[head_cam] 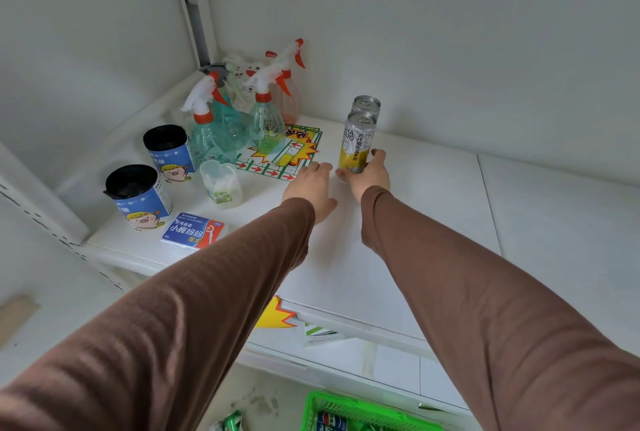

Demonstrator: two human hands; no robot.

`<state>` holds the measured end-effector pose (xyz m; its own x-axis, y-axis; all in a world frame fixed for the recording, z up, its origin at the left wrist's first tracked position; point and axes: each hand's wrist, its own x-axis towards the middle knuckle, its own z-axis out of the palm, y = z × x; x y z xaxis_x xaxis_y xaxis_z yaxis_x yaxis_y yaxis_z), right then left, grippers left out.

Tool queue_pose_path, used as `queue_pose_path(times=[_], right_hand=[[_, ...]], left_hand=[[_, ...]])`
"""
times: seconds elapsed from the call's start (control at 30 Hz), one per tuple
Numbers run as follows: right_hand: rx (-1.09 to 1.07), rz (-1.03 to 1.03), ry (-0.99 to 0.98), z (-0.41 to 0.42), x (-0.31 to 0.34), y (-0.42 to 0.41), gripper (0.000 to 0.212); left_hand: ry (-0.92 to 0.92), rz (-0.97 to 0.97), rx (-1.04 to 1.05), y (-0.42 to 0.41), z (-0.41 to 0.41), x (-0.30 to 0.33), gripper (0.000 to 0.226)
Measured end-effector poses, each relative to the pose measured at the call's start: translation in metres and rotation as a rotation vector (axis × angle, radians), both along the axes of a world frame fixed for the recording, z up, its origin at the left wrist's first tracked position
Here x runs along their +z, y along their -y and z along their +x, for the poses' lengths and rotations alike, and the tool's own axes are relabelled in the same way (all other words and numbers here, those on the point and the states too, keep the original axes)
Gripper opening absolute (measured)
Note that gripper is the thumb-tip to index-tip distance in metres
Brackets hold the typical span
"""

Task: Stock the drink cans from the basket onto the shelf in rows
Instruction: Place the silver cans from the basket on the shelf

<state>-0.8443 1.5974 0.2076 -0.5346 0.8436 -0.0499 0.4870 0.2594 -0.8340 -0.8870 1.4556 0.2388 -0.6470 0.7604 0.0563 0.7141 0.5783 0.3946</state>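
Two tall slim silver-and-yellow metal cans stand in line on the white shelf — right hand curled around the nearer one's base, left hand flat beside it, fingers straight. Smooth, rigid, probably top-heavy; grip mid-body. Green plastic basket sits below.

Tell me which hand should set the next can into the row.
Left, probably. The left hand lies open and free on the shelf, while the right hand grips the front can.
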Motion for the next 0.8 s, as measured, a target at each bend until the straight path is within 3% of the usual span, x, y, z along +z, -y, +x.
queue_pose_path(times=[0.07,0.13,0.4,0.8], right_hand=[[-0.008,-0.022,0.005,0.011,0.003,0.006,0.101],[-0.01,-0.011,-0.005,0.028,0.004,0.014,0.103],[0.147,0.21,-0.047,0.121,-0.001,0.062,0.062],[0.294,0.556,-0.268,0.279,-0.033,0.15,0.031]], left_hand=[[-0.003,-0.008,0.01,0.005,0.006,0.001,0.071],[-0.006,-0.007,0.021,0.011,0.015,0.002,0.07],[-0.136,0.031,0.022,0.039,0.081,0.004,0.068],[-0.196,0.329,-0.033,0.144,0.215,-0.048,0.062]])
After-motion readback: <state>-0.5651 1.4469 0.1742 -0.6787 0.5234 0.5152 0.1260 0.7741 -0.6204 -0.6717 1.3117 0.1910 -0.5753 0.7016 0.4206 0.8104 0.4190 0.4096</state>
